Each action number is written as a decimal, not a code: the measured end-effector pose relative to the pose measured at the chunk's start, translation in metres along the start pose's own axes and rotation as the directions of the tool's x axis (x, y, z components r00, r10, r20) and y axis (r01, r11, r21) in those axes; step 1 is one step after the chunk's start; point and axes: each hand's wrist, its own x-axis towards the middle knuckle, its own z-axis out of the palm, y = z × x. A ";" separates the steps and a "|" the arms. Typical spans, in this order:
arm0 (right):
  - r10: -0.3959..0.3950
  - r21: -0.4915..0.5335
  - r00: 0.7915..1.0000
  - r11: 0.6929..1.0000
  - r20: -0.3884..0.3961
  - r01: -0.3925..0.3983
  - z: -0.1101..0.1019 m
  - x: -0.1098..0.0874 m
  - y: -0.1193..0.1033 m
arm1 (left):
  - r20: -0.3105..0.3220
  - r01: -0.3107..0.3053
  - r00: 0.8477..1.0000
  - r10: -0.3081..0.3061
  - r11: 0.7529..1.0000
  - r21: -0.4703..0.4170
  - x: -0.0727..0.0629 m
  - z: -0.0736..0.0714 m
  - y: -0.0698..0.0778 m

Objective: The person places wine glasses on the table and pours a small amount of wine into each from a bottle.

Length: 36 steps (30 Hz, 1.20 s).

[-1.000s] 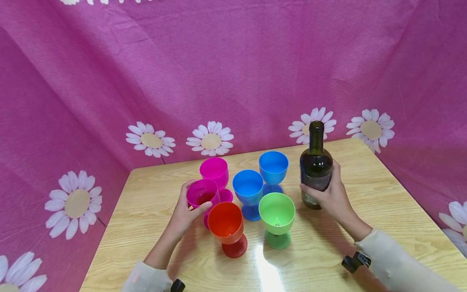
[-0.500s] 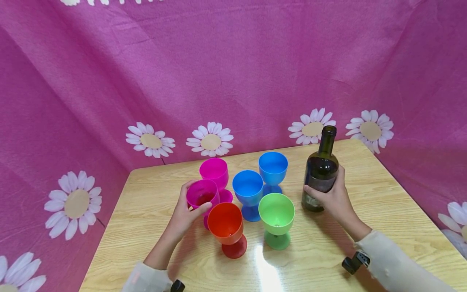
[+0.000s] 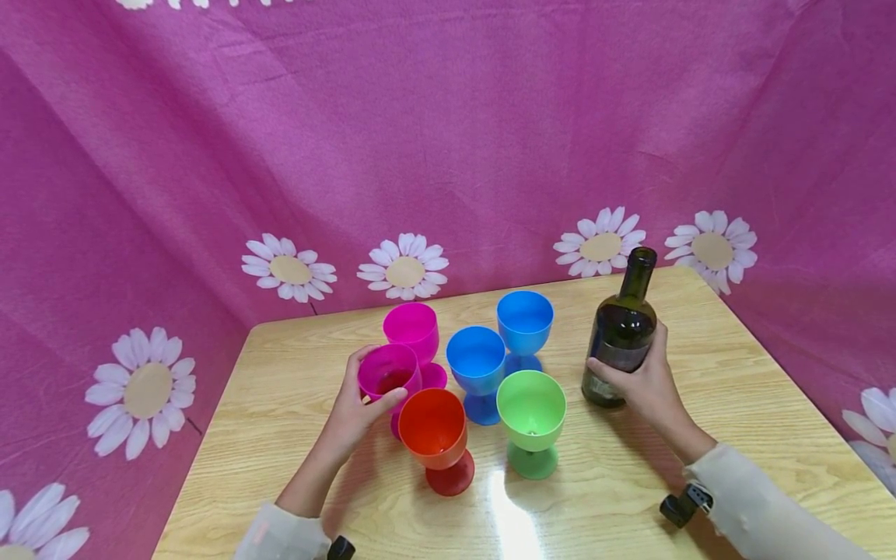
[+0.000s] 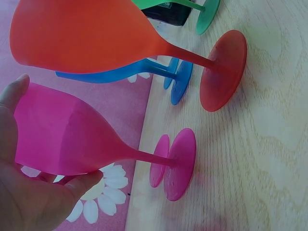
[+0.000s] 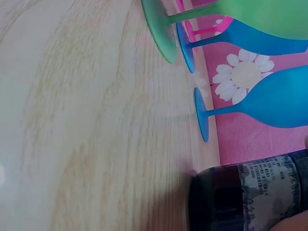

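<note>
My left hand [image 3: 355,404] holds the bowl of the front pink goblet [image 4: 72,130], thumb on one side and fingers round the other. Dark red liquid shows inside it in the head view, and its foot stands at the tabletop. On the right, my right hand [image 3: 647,381] grips a dark green wine bottle [image 3: 620,342] round its labelled body. The bottle leans slightly to the right, its base close over the table in the right wrist view. Right beside the held goblet stands an orange-red goblet [image 3: 435,428]. A light green goblet [image 3: 532,412] is nearest the bottle at the front.
Behind the held goblet is a second pink goblet [image 3: 411,330]. Two blue goblets, one nearer [image 3: 476,362] and one farther back [image 3: 525,323], stand mid-table. A pink cloth with daisies [image 3: 448,155] hangs along the back edge of the wooden table [image 3: 280,373].
The bottle has moved a little to the right, with my right hand round it, and its neck has tipped rightward. My left hand and the goblets have stayed put.
</note>
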 end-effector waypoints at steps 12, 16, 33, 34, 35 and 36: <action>-0.024 -0.011 1.000 1.000 0.009 0.024 -0.003 -0.004 0.008 | 0.001 0.008 1.000 -0.008 1.000 0.005 -0.001 0.001 -0.001; -0.038 -0.005 0.999 0.999 0.003 0.038 -0.003 -0.003 0.009 | -0.006 0.006 1.000 -0.006 1.000 0.013 0.000 0.001 -0.001; -0.050 0.007 0.999 0.999 -0.005 0.050 -0.001 -0.003 0.009 | 0.034 0.042 0.998 -0.045 0.995 0.085 -0.003 -0.005 0.013; -0.050 0.008 0.999 0.999 -0.004 0.050 -0.002 -0.003 0.009 | 0.041 0.043 0.998 -0.047 0.995 0.090 -0.002 -0.007 0.014; -0.049 0.007 0.999 0.999 -0.002 0.049 -0.002 -0.003 0.009 | 0.045 0.043 0.998 -0.047 0.994 0.097 -0.002 -0.008 0.015; -0.048 0.006 0.999 0.999 0.000 0.048 -0.002 -0.003 0.010 | 0.051 0.038 0.998 -0.043 0.994 0.102 -0.001 -0.009 0.017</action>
